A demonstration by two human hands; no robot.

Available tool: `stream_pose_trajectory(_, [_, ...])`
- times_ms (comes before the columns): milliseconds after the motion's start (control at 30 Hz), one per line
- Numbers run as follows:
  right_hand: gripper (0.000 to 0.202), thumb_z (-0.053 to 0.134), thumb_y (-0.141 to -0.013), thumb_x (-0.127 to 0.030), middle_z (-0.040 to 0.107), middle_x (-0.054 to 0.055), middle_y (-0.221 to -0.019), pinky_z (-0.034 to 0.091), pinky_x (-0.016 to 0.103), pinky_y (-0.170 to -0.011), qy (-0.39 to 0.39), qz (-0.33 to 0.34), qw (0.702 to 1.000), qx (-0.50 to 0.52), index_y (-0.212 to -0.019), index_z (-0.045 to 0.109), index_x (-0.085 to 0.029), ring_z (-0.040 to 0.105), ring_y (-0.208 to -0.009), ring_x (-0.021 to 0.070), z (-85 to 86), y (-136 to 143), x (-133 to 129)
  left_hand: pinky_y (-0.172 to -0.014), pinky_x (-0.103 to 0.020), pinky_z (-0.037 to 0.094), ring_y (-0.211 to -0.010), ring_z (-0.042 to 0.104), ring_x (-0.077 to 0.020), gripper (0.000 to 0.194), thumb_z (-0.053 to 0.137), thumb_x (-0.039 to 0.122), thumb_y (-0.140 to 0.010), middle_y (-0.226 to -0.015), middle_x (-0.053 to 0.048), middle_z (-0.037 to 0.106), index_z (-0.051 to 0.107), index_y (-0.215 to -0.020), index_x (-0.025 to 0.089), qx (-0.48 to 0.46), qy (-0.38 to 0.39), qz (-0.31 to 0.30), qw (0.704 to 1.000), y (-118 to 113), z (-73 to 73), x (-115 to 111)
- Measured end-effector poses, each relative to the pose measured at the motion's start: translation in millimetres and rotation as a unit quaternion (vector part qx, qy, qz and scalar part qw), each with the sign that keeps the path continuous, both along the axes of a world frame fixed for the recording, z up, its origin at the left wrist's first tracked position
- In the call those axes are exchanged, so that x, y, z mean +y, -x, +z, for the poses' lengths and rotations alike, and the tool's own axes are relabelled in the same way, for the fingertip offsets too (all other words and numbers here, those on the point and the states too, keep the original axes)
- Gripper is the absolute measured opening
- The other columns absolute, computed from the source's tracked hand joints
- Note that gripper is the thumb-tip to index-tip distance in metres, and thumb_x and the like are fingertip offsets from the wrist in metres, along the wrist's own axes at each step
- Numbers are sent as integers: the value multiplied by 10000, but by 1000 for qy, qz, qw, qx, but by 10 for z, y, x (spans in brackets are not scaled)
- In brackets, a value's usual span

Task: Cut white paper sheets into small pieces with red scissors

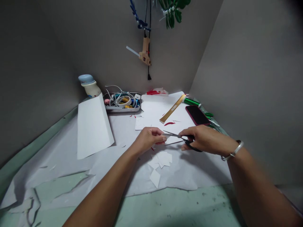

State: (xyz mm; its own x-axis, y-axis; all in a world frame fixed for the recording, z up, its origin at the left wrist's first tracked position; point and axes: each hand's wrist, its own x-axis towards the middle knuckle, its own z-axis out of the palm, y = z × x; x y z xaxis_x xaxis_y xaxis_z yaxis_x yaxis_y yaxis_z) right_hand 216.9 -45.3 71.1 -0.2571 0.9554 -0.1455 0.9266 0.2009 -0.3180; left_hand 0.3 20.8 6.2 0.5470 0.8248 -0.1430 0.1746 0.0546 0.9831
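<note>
My right hand [204, 140] grips black-handled scissors [180, 137], their blades apart and pointing left at my other hand's fingertips. Thumb and fingers of my left hand [151, 138] pinch a small piece of paper [168, 135] near the blades; the fingers hide most of it, and a bit of red shows below them. Just under my hands, several cut white paper pieces [161, 159] lie overlapping, with a diamond-shaped one [155, 178] nearest me.
A folded white sheet [93, 126] stands at left, by a metal tray [125, 109] of cords and tape and a blue-capped bottle [88, 86]. Behind my hands lie a gold strip [172, 108], a phone [197, 114] and red scraps [169, 123]. A glue gun [145, 53] hangs on the wall.
</note>
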Motion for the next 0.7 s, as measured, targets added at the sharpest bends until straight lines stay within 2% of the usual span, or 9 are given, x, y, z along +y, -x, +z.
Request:
stream_pose_trajectory(100, [327, 666, -702, -419, 659, -23, -689, 342, 227, -523, -3, -5, 1000, -4, -1013, 694, -325, 541, -569, 128, -10, -1, 2, -476, -235, 395, -595, 588, -136, 181, 709, 298, -677, -701, -71, 674, 641, -749, 147, 8, 6, 5, 1000, -3, 11, -4])
stream_pose_trajectory(467, [260, 668, -699, -348, 655, -15, -651, 317, 243, -503, -15, -7, 1000, 15, -952, 720, -322, 513, -540, 137, -21, -23, 11, -605, -268, 445, -640, 602, -131, 150, 726, 263, -668, -715, -64, 683, 648, -727, 149, -30, 15, 0, 999, 4, -32, 14])
stream_pose_trajectory(700, [159, 645, -717, -321, 639, -24, -628, 304, 237, -486, -9, 4, 1000, 10, -855, 724, -311, 475, -516, 123, -10, -29, 2, -579, -262, 435, -613, 594, -128, 154, 732, 259, -650, -697, -63, 678, 652, -716, 145, -22, 17, 3, 1000, 3, -17, 9])
